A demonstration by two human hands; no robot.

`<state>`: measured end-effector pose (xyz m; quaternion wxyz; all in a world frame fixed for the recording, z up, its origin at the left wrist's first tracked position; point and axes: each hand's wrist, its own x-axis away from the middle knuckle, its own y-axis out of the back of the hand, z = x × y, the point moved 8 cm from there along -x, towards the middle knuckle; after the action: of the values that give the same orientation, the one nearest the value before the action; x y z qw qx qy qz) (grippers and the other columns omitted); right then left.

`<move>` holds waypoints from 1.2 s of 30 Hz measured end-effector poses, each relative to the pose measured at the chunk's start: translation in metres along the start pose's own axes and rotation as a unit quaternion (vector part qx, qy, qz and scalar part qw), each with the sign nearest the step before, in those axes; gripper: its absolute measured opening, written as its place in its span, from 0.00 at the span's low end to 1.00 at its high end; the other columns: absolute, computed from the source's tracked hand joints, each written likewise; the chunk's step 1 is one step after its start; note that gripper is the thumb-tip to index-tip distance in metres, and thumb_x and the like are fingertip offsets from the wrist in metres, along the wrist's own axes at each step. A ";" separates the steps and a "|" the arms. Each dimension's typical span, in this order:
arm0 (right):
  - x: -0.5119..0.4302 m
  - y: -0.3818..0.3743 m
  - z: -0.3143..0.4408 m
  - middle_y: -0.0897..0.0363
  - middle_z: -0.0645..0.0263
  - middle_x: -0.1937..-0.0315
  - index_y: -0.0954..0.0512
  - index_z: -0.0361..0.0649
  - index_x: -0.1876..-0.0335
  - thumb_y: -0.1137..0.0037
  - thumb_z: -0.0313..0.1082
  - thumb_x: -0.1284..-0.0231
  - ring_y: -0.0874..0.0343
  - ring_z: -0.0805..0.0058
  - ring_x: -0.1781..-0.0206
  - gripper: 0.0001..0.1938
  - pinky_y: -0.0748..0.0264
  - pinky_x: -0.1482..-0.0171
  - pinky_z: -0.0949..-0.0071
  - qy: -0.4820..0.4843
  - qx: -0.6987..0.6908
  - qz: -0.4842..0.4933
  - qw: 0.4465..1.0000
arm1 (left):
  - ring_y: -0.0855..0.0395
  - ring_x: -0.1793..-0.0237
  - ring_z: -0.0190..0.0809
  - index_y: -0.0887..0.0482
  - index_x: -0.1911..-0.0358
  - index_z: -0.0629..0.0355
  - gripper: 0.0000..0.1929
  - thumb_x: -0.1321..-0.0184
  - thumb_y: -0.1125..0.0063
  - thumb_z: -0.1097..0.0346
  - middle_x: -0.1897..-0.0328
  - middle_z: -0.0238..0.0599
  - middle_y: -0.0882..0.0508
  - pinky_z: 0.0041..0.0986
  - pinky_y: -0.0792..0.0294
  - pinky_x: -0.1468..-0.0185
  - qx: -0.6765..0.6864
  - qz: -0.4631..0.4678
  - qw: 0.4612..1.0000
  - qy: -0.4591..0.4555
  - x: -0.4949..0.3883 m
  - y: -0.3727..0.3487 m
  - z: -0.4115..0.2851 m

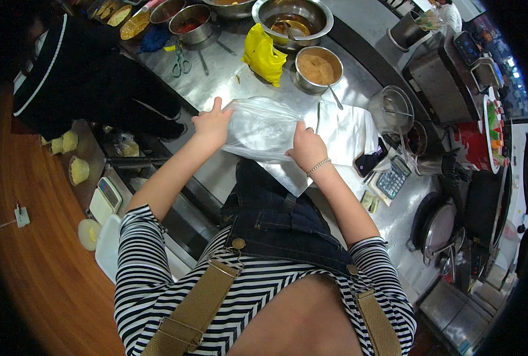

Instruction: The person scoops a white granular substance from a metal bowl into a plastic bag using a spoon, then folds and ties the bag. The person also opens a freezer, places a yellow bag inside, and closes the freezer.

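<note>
A clear plastic bag (261,127) is stretched out in front of me, over the near edge of the steel counter (221,58). My left hand (213,123) grips its left side, with one finger pointing up. At the bag's right side my right hand (307,144) pinches the film; a beaded bracelet circles that wrist. Just right of the right hand lies a stack of white bags or sheets (346,129). Beyond the clear bag stand a yellow plastic bag (264,55) and a steel pot of brown powder (318,69) with a spoon in it.
A large steel bowl of dark liquid (293,22), a pot with red contents (190,26) and green-handled scissors (181,64) occupy the far side. To the right are a phone (371,158), a calculator (393,177) and a clear jug (391,109). A person in dark clothes (99,84) stands at left.
</note>
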<state>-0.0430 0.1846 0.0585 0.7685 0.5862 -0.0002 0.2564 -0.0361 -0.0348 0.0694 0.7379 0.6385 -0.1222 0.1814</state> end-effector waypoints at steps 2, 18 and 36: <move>-0.005 -0.007 -0.002 0.25 0.39 0.60 0.35 0.34 0.50 0.39 0.32 0.50 0.19 0.48 0.64 0.23 0.20 0.64 0.60 -0.002 -0.007 0.010 1.000 | 0.20 0.54 0.54 0.33 0.39 0.36 0.34 0.53 0.39 0.69 0.39 0.39 0.39 0.45 0.27 0.58 -0.009 0.023 1.000 -0.007 -0.013 -0.007 0.003; -0.104 -0.119 -0.065 0.26 0.39 0.51 0.46 0.41 0.37 0.28 0.43 0.63 0.23 0.50 0.47 0.46 0.28 0.47 0.62 -0.029 -0.210 0.234 0.949 | 0.25 0.53 0.42 0.39 0.46 0.57 0.38 0.61 0.27 0.66 0.51 0.42 0.25 0.31 0.33 0.45 0.419 0.190 0.790 -0.406 -0.129 -0.100 -0.023; -0.021 -0.118 -0.060 0.48 0.51 0.33 0.53 0.37 0.30 0.22 0.44 0.78 0.33 0.51 0.39 0.63 0.32 0.38 0.64 0.012 -0.189 -0.004 0.982 | 0.43 0.34 0.47 0.24 0.44 0.55 0.40 0.68 0.23 0.54 0.33 0.37 0.40 0.40 0.44 0.35 0.264 0.030 0.944 -0.198 -0.052 -0.150 -0.014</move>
<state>-0.0328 0.2087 -0.0732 0.8662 0.4275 -0.0374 0.2560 -0.0208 -0.0444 -0.0887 0.4981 0.8294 -0.2328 0.0992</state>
